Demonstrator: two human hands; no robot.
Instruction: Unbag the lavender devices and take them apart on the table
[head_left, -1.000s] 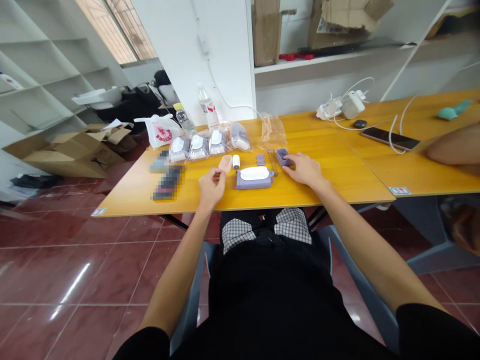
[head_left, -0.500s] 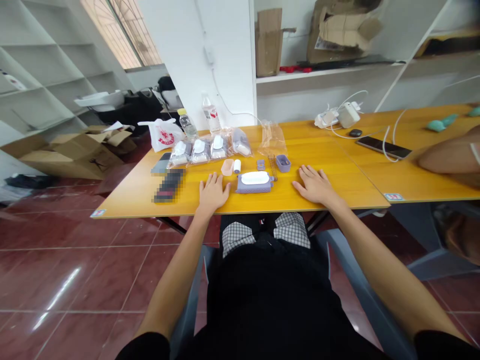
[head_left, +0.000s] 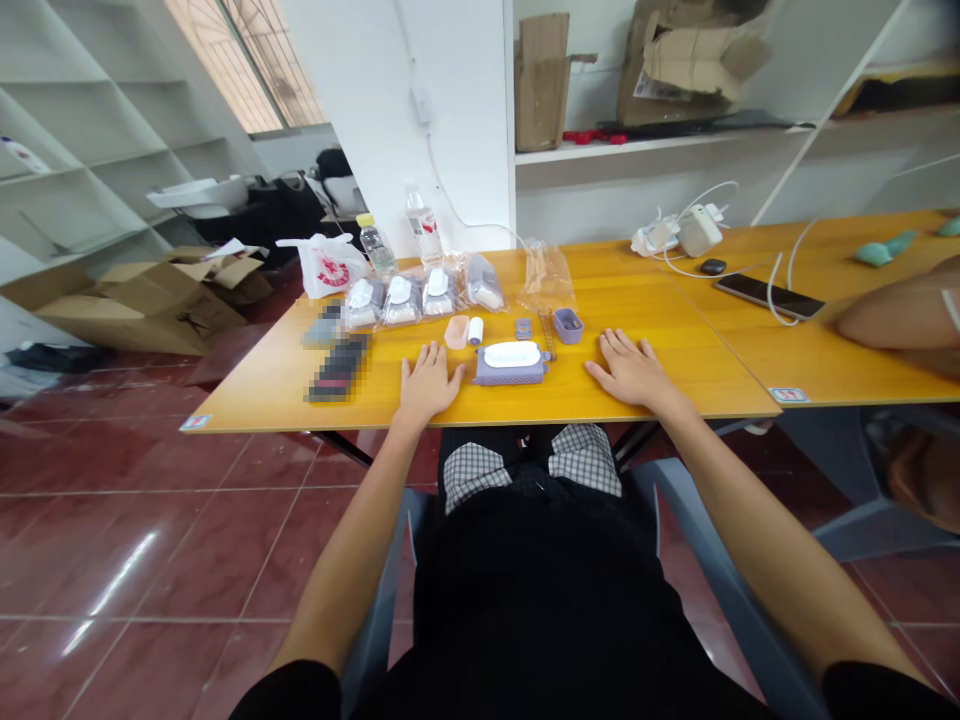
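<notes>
Both palms lie flat on the wooden table (head_left: 660, 290). My left hand (head_left: 429, 384) rests with its fingers stretched out, left of a purple case with a white oval top (head_left: 512, 365). On the case's other side, my right hand (head_left: 628, 370) is spread and holds nothing. Behind the case are a pale pink cup-like piece (head_left: 457, 332), a white cylinder (head_left: 475, 331), a small flat purple piece (head_left: 523, 328) and a brown coil-like strip (head_left: 546, 335). A small purple box (head_left: 568, 325) stands nearer my right hand; its contents are too small to name.
Several plastic-wrapped purple-and-white items (head_left: 401, 298) line the back left, near a white bag (head_left: 330, 268) and two bottles (head_left: 424, 230). A clear plastic bag (head_left: 546, 275) lies behind. Rightward are a phone (head_left: 769, 296), chargers (head_left: 697, 232) and another person's arm (head_left: 900, 310).
Both hands stay flat in the same places. The whole view has shifted very slightly; no object has visibly moved on the table.
</notes>
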